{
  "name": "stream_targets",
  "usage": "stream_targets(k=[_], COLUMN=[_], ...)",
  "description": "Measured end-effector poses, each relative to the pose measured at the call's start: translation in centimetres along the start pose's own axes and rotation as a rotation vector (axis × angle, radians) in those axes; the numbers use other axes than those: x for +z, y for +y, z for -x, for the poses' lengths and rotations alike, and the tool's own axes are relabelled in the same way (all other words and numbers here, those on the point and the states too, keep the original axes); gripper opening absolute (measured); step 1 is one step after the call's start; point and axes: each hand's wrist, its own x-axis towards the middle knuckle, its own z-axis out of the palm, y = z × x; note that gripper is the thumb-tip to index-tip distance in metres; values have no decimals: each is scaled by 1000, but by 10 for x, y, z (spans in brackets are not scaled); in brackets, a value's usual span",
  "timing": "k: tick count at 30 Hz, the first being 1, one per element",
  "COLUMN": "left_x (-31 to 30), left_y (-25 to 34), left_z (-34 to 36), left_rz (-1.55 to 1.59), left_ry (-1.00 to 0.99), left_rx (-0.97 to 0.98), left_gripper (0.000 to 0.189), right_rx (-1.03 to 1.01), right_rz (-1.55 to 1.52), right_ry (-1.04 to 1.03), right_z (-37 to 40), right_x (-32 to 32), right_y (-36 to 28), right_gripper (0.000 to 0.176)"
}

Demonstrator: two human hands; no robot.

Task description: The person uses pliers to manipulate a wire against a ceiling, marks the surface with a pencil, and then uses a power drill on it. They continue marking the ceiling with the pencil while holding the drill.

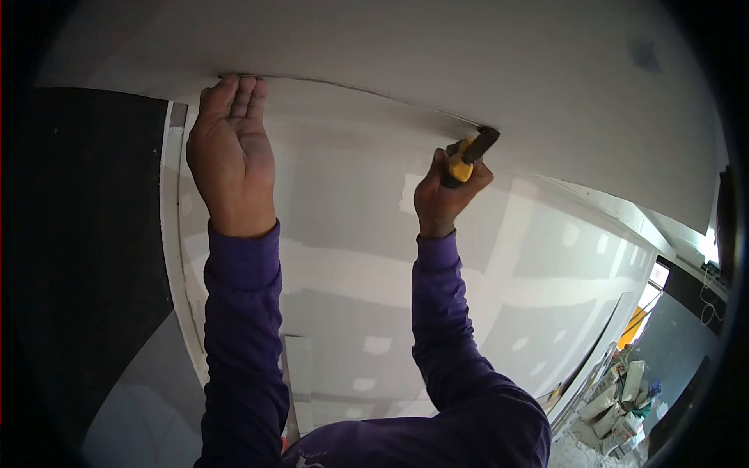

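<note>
My left hand (pixel 234 152) is raised with its fingers stretched up and the fingertips against the edge of the pale overhead board (pixel 468 54). A thin dark line (pixel 343 84) runs along the board from those fingertips to the tool. Wrapped round a yellow and black tool (pixel 462 165), my right hand (pixel 449 191) is also raised. The tool's black head touches the right end of the line. What lies at the tool's tip is too small to make out. Purple sleeves cover both arms.
Behind the hands stands a pale wall (pixel 374 273) with lighter patches. A black panel (pixel 86 218) is at the left beside a white upright frame (pixel 173 210). Bags and loose material (pixel 620 405) lie on the floor at the lower right. A white cable (pixel 708 300) hangs at the right.
</note>
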Motion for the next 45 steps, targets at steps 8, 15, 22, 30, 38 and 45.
stream_targets(k=[8,15,22,30,38,45], left_x=[-4,-3,-1,6,4,1], left_y=[0,-2,-1,1,1,-1], left_z=[-1,2,1,1,2,-1], left_rz=[24,20,44,41,24,48], left_ry=[-39,-42,-51,14,2,-25], left_rx=[8,29,11,4,11,18], left_gripper=[5,7,6,8,6,6], right_rx=[8,50,93,327,345,177], right_rz=[-22,-58,-34,-316,-377,-115], right_ry=[-52,-6,-35,53,86,-51], right_z=[2,3,8,3,5,7], right_x=[0,3,-1,-3,-3,0], right_y=[-7,2,0,7,1,2], right_gripper=[39,41,40,29,29,34])
